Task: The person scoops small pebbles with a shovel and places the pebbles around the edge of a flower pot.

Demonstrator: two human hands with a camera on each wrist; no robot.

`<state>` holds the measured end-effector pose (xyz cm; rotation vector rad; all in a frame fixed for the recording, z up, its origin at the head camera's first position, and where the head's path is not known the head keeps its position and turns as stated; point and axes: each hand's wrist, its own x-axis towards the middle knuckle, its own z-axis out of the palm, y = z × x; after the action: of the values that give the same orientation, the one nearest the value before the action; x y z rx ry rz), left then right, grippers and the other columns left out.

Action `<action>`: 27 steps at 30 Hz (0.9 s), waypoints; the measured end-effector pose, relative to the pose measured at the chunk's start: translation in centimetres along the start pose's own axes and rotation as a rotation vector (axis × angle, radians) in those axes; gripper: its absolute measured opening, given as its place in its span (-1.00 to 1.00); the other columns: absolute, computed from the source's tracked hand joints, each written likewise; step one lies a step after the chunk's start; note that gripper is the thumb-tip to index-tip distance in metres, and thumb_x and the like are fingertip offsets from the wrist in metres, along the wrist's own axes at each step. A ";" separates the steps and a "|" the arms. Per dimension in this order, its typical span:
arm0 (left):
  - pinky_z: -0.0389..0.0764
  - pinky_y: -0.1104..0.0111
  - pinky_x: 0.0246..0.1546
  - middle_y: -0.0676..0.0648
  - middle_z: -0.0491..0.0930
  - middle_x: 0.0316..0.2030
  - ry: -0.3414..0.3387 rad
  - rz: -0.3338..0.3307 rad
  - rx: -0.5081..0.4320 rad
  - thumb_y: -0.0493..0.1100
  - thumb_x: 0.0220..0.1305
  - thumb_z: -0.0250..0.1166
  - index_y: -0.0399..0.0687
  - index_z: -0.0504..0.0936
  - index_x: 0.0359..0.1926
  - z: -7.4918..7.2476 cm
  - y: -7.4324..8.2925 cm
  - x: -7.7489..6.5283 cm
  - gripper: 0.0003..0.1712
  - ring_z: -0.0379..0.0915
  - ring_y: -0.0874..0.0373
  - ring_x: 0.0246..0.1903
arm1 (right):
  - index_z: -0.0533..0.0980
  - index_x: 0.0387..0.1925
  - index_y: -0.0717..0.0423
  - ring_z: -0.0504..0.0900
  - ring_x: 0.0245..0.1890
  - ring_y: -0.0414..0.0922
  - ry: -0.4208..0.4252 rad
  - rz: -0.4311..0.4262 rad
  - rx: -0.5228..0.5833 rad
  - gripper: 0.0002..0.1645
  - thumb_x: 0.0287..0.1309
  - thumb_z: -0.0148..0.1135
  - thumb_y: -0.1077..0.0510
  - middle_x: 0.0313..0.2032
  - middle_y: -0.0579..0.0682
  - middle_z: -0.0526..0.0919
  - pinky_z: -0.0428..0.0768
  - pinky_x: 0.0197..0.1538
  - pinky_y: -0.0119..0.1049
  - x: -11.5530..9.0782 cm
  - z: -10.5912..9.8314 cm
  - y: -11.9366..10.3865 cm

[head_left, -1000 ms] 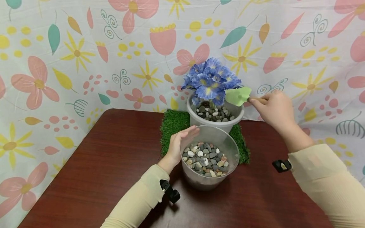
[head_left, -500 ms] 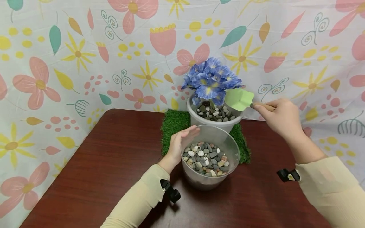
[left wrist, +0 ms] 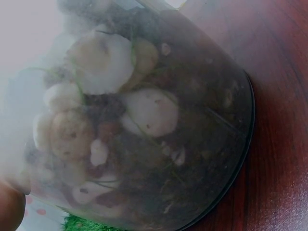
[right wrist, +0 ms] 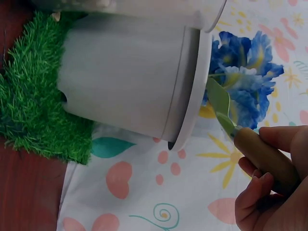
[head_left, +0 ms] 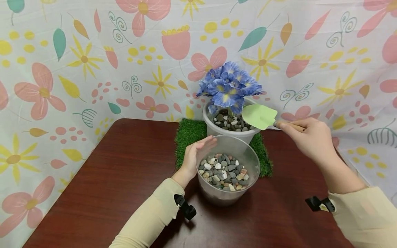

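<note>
My right hand [head_left: 313, 139] grips the wooden handle of a small garden trowel [head_left: 260, 116]. Its pale green blade overlaps the right rim of the white flowerpot [head_left: 211, 128], just beside the blue flowers [head_left: 227, 86]. Dark and white pebbles [head_left: 234, 123] lie in that pot around the stem. In front stands a clear plastic tub [head_left: 217, 199] with mixed grey, white and tan stones [head_left: 224, 172] inside. Fingers straight, my left hand [head_left: 193, 155] rests against the tub's left side. The left wrist view shows soil and pale stones through the cloudy tub wall [left wrist: 144, 115].
A square of artificial grass [head_left: 190, 137] lies under the flowerpot on the dark red-brown table [head_left: 130, 175]. Behind the table hangs a white cloth [head_left: 118, 65] printed with flowers and leaves. The tub sits close in front of the pot.
My right hand has moved right and lower with the trowel, whose blade has turned its flat face more into view. The left hand and the tub stay in place.
</note>
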<state>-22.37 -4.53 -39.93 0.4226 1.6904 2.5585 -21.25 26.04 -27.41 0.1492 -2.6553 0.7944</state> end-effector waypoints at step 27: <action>0.35 0.15 0.33 -0.42 0.44 0.13 -0.014 0.018 0.002 -0.22 0.28 -0.14 -0.48 0.36 0.22 0.0 0.1 -0.1 -0.43 0.36 -0.25 0.20 | 0.71 -0.18 -0.15 0.39 -0.29 -0.61 -0.105 0.008 0.071 -0.62 0.11 0.21 -0.24 -0.40 -0.47 0.71 0.41 -0.35 -0.53 -4.9 1.0 -1.2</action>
<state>-22.31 -4.60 -39.85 0.4574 1.6930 2.5596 -16.80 24.43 -29.38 0.2044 -2.7286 0.9068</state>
